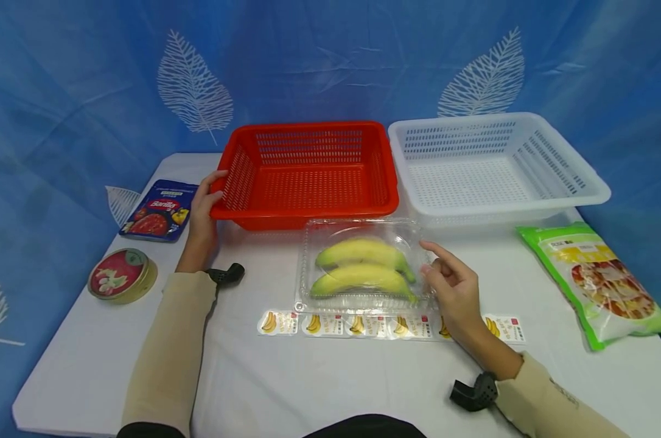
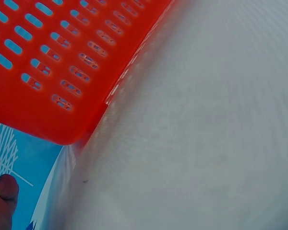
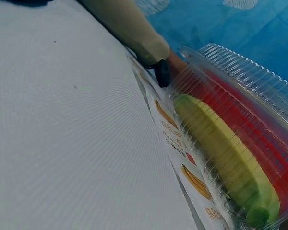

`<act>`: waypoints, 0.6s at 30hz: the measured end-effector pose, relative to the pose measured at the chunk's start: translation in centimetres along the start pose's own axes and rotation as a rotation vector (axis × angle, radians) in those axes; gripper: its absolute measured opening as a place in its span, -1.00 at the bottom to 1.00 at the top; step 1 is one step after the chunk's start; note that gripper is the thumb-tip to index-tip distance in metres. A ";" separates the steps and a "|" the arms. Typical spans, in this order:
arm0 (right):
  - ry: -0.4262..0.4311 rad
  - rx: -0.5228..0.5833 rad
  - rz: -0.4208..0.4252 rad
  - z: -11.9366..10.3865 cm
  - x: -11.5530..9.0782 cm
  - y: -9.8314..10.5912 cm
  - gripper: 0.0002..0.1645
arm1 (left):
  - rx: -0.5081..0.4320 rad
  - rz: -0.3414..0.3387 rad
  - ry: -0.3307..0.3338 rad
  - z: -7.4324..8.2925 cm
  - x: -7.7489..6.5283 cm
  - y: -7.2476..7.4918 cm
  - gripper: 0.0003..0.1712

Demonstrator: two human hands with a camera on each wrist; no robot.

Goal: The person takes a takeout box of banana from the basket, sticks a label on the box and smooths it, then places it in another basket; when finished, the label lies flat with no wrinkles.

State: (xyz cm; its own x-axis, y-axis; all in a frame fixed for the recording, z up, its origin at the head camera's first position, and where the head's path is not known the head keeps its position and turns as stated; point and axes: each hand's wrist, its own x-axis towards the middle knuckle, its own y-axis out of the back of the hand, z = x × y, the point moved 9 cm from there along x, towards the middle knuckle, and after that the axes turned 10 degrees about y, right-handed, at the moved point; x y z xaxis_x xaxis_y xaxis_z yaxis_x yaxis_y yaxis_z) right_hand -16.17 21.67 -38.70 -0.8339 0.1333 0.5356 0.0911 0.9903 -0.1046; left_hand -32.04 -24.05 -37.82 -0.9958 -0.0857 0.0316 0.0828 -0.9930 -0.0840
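Note:
In the head view my left hand [image 1: 203, 216] is at the left rim of the red basket [image 1: 313, 207], index finger and thumb reaching the rim, fingers loosely bent. Its fingertips [image 2: 7, 187] appear at the edge of the left wrist view. A clear plastic container [image 1: 303, 261] with two yellow-green bananas [image 1: 358, 280] sits in front of that basket. Beside the container's right edge is my right hand [image 1: 455, 289], index finger extended to its side and thumb a little below. Seen from the right wrist, one banana [image 3: 221, 148] shows through the ribbed plastic wall.
A strip of banana labels [image 1: 363, 325] lies before the container. The white basket [image 1: 451, 182] stands at the back right, with a green-edged food bag [image 1: 599, 286] near it. Left are a blue pouch [image 1: 160, 213] and a round tin [image 1: 123, 277].

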 end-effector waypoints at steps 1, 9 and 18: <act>-0.002 0.001 -0.001 0.1 0.1 0.0 -0.52 | -0.001 -0.002 -0.006 0.1 0.1 -0.1 -0.48; -0.032 -0.010 0.007 0.4 -0.3 0.4 -0.54 | 0.060 0.004 -0.009 0.2 0.2 -0.2 -0.51; 0.008 -0.006 -0.048 0.1 -0.3 0.0 -0.53 | 0.094 0.197 -0.058 1.7 -1.0 2.5 -0.55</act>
State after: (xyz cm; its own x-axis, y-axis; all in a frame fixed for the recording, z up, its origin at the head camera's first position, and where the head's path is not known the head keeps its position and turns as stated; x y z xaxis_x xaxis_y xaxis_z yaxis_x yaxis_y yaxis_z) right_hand -16.02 21.59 -38.92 -0.8328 0.0862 0.5468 0.0547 0.9958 -0.0736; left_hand -30.77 -26.54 -36.38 -0.9563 -0.2807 0.0815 0.2815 -0.9595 -0.0013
